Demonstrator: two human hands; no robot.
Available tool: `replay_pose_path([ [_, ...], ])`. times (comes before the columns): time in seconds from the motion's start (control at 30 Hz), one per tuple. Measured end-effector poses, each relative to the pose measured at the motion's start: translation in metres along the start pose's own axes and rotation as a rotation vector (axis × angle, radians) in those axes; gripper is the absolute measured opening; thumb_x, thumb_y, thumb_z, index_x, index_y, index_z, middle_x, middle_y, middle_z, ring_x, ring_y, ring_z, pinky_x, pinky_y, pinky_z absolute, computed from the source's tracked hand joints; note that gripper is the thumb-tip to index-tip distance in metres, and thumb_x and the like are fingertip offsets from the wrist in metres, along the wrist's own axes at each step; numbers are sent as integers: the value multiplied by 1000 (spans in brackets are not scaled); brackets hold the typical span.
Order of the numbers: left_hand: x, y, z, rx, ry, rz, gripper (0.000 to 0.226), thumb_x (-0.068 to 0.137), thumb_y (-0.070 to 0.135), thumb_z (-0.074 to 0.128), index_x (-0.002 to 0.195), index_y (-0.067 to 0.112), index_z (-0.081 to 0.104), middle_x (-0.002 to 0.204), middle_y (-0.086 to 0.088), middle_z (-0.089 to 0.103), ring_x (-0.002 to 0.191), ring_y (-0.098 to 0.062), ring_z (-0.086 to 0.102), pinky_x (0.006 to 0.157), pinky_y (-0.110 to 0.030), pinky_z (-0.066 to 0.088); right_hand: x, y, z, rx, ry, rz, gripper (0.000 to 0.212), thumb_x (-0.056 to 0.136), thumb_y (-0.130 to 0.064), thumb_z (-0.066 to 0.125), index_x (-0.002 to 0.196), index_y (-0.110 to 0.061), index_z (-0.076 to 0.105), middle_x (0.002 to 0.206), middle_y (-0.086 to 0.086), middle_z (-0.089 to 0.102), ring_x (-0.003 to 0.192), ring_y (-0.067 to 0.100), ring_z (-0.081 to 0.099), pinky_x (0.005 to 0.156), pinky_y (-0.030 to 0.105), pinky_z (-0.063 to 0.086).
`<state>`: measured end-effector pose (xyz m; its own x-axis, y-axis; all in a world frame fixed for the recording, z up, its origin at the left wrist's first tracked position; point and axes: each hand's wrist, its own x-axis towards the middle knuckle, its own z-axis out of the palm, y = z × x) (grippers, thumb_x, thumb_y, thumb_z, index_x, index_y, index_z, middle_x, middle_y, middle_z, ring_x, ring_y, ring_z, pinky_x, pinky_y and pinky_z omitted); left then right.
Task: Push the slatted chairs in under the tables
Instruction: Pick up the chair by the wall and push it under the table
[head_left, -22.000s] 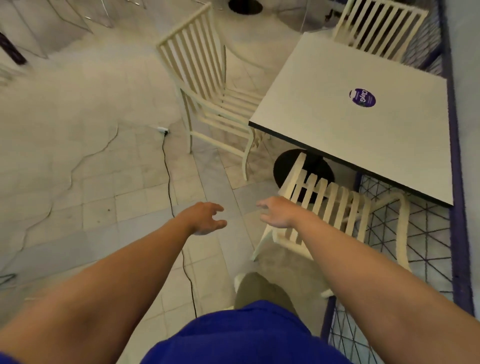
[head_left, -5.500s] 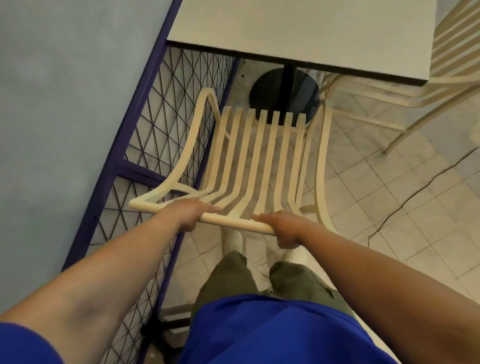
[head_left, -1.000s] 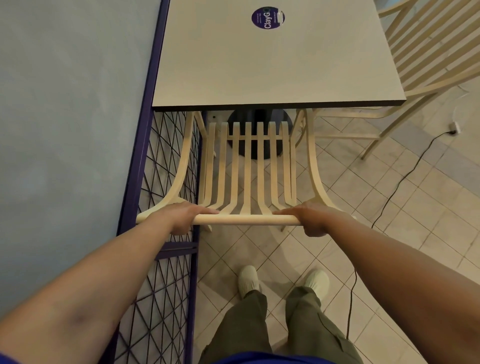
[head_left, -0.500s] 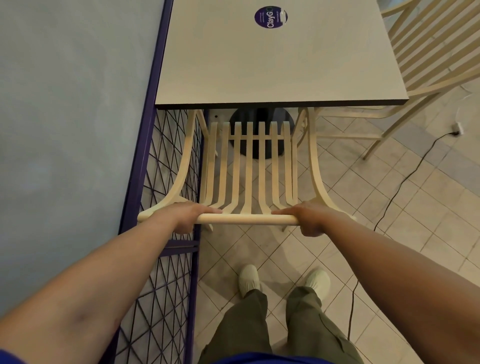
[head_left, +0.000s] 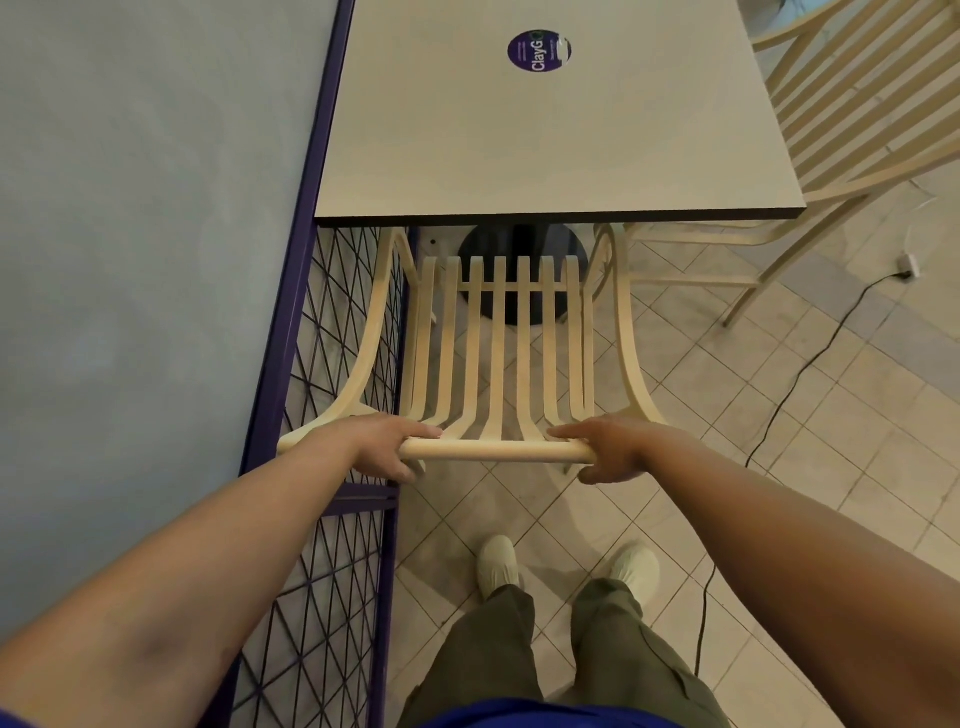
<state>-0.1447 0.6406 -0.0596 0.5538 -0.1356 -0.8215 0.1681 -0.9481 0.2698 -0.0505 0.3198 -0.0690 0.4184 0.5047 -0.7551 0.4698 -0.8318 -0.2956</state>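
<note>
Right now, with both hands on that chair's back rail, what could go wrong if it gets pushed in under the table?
The chair runs close beside the purple mesh fence; its fence-side armrest could scrape or snag there, and the left hand gripping the rail could get pinched.
On the other side, the neighbouring chair has its frame near the other armrest; the two may knock together.
The legs might strike the black base under the table.
</note>
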Motion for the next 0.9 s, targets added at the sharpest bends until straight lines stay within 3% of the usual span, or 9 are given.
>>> replay_pose_path([
  [0.13,1,10,1,-31,20,-9,85,84,36,77,153,50,28,129,5,56,103,-14,58,92,-36,51,0,-8,-3,-9,2,6,81,86,-33,73,153,-42,29,136,0,54,114,21,54,100,40,46],
  [0.27,-6,11,14,88,74,-42,92,88,2,64,148,61,27,127,4,56,101,-16,59,86,-39,55,-7,-10,6,-50,-12,-25,86,88,-5,63,154,-46,26,124,-2,55,102,17,52,96,36,47],
  [0.33,-4,11,14,89,108,-47,93,89,-5,58,145,63,31,127,3,57,97,-17,60,83,-39,55,-6,-8,6,-35,14,-41,86,89,0,61,152,-49,28,125,-1,56,100,15,51,95,35,48],
  [0.53,4,17,6,128,145,-56,91,90,-5,57,146,62,31,116,4,55,81,-12,56,66,-30,50,5,1,1,-35,40,-39,87,88,0,62,149,-53,29,123,0,57,103,20,58,95,40,51],
  [0.77,7,17,2,129,158,-55,90,90,-3,60,147,60,30,120,3,55,86,-12,55,68,-29,46,9,2,-3,-31,36,-28,88,88,1,63,151,-51,29,113,-4,50,102,19,57,93,37,51],
  [0.9,6,13,1,120,153,-70,91,91,-2,59,147,63,28,115,4,54,85,-12,55,69,-29,49,8,1,-3,-29,48,-15,89,87,1,63,150,-51,28,120,-1,53,103,20,57,94,37,51],
])
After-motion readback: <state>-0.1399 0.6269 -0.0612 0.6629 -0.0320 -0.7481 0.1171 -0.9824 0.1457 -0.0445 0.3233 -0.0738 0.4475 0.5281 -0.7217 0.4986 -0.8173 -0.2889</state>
